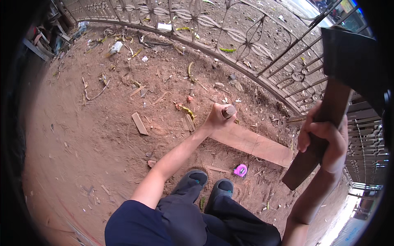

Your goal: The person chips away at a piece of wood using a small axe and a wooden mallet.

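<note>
My right hand point(329, 135) grips the flat wooden handle of an axe point(334, 95), raised at the right with its broad dark metal head point(347, 55) uppermost. The wooden plank point(271, 146) lies on the dirt ahead of my feet, with a thin dark line across it. At the plank's left end my left hand point(220, 118) is closed around an upright stick or handle point(229, 112). Only its blunt top end shows above my fist; its lower part is hidden, so I cannot tell what it is. A pink tape measure point(240, 170) rests on the soil near my right shoe.
An ornate metal fence point(215, 46) curves along the far side and down the right. Wood offcuts point(139, 123), dry leaves and litter are scattered over the dirt ground point(101, 132). My grey slip-on shoes point(197, 178) stand just short of the plank. Assorted junk point(46, 40) is piled at the upper left.
</note>
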Demonstrator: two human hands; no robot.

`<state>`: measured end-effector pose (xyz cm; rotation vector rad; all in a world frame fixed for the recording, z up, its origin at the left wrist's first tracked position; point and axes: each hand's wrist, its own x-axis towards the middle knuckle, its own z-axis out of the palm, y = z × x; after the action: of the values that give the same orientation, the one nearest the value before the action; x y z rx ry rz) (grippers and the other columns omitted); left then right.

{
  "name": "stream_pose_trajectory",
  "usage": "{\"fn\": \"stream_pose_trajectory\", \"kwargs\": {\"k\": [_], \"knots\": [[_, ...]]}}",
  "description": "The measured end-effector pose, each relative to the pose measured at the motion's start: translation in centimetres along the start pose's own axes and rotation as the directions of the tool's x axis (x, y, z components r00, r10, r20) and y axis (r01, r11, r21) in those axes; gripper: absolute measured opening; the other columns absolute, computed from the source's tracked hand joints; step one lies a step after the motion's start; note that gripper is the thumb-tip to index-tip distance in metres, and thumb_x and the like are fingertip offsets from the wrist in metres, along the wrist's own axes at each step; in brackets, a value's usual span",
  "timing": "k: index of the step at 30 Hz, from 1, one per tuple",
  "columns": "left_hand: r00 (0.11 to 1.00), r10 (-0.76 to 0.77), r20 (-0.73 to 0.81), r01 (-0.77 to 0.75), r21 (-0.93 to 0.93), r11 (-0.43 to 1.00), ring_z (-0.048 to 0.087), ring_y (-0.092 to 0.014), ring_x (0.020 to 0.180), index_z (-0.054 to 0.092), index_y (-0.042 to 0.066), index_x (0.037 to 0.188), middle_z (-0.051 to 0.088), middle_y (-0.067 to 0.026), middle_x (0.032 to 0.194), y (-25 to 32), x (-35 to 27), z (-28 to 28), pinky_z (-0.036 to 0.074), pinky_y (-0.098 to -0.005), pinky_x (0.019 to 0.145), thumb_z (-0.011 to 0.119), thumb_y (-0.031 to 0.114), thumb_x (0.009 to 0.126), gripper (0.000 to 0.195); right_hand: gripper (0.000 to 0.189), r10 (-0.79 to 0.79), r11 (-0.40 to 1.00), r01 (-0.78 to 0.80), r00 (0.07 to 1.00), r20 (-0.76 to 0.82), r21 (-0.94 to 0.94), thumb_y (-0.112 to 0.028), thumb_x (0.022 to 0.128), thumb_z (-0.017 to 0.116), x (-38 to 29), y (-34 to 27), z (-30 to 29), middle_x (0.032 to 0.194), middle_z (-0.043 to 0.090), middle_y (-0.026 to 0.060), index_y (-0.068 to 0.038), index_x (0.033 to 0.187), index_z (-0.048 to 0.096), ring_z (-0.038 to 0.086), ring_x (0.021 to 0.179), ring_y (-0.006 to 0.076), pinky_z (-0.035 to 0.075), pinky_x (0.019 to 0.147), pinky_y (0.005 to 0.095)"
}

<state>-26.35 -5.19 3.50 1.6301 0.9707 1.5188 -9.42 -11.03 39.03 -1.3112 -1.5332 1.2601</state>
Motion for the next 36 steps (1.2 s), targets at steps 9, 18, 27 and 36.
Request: {"fn": "stream_pose_trajectory", "kwargs": {"k": [9, 18, 27, 36], "knots": [[1.0, 0.008, 0.008, -0.008, 0.006, 1.0, 0.055, -0.013, 0.048, 0.06, 0.003, 0.067, 0.059, -0.0061, 0.056, 0.2, -0.5, 0.3, 0.044, -0.0318, 0.046, 0.07, 0.011, 0.075, 0.015, 0.017, 0.339, 0.931, -0.297, 0.918, 0.207, -0.211, -0.01, 0.079, 0.057, 1.1, 12.6, 3.0, 0.055, 0.057, 0.007, 0.001, 0.065, 0.056, 0.056, 0.049, 0.0167, 0.045, 0.048, 0.0326], [0.999, 0.028, -0.044, -0.03, -0.035, 0.999, 0.044, -0.009, 0.046, 0.049, 0.004, 0.057, 0.049, -0.0026, 0.051, 0.4, -0.6, 0.0, 0.035, -0.0321, 0.044, 0.069, 0.008, 0.079, 0.031, 0.02, 0.216, 0.969, -0.212, 0.976, -0.014, 0.125, -0.016, 0.08, 0.053, 1.3, 6.2, 2.1, 0.054, 0.05, 0.0113, 0.004, 0.079, 0.053, 0.052, 0.042, 0.0219, 0.046, 0.043, 0.034], [0.998, 0.023, -0.065, -0.025, -0.043, 0.999, 0.043, -0.008, 0.046, 0.05, 0.003, 0.059, 0.049, -0.005, 0.051, 1.0, -0.4, 0.5, 0.035, -0.032, 0.044, 0.071, 0.008, 0.08, 0.03, 0.012, -0.018, 0.995, 0.017, 1.0, -0.006, -0.094, -0.01, 0.078, 0.055, 0.3, 8.1, 1.4, 0.06, 0.059, 0.0076, 0.0, 0.075, 0.06, 0.055, 0.052, 0.0157, 0.042, 0.05, 0.0297], [0.999, -0.037, 0.015, 0.037, 0.032, 0.999, 0.057, -0.011, 0.051, 0.062, 0.001, 0.07, 0.06, -0.0084, 0.058, 0.8, -0.1, 0.1, 0.047, -0.03, 0.05, 0.071, 0.008, 0.082, 0.016, 0.017, 0.475, 0.87, -0.484, 0.874, 0.105, 0.092, -0.01, 0.083, 0.057, 0.5, 20.0, 3.5, 0.061, 0.059, 0.011, 0.003, 0.071, 0.056, 0.059, 0.049, 0.0193, 0.049, 0.047, 0.0344]]}}
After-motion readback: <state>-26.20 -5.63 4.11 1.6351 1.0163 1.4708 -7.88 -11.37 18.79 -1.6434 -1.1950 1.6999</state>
